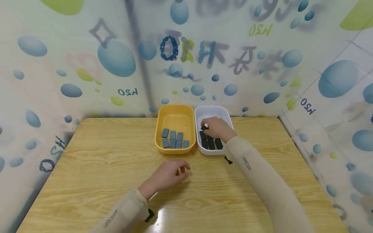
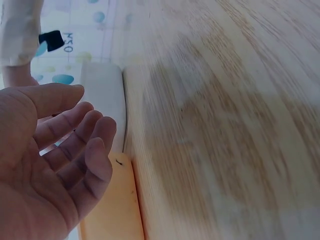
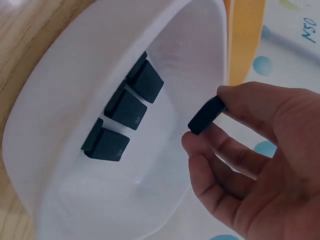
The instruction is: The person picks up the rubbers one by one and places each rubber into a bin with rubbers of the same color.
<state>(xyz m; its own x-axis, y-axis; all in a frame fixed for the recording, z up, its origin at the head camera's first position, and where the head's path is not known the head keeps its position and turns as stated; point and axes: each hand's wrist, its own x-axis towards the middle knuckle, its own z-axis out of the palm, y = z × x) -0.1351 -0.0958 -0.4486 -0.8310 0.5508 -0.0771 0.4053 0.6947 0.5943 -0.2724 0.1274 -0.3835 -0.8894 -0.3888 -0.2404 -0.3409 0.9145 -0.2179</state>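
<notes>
My right hand [image 1: 219, 127] is over the white bin [image 1: 212, 110]. Between thumb and fingertips it pinches a small black block [image 3: 206, 115], held clear of the bin floor in the right wrist view. Several more black blocks [image 3: 126, 109] lie along one side inside that bin. In front of the yellow bin [image 1: 176, 117], my left hand [image 1: 166, 175] hovers above the table with loosely bent fingers and nothing in its grasp. Several blue-grey blocks [image 1: 172, 143] lie in the near half of the yellow bin.
Both bins stand side by side near the back edge of the wooden table [image 1: 116, 152]. Behind them rises a wall [image 1: 116, 103] covered with blue and green ovals and lettering. Another patterned wall [image 1: 335, 123] runs along the right side.
</notes>
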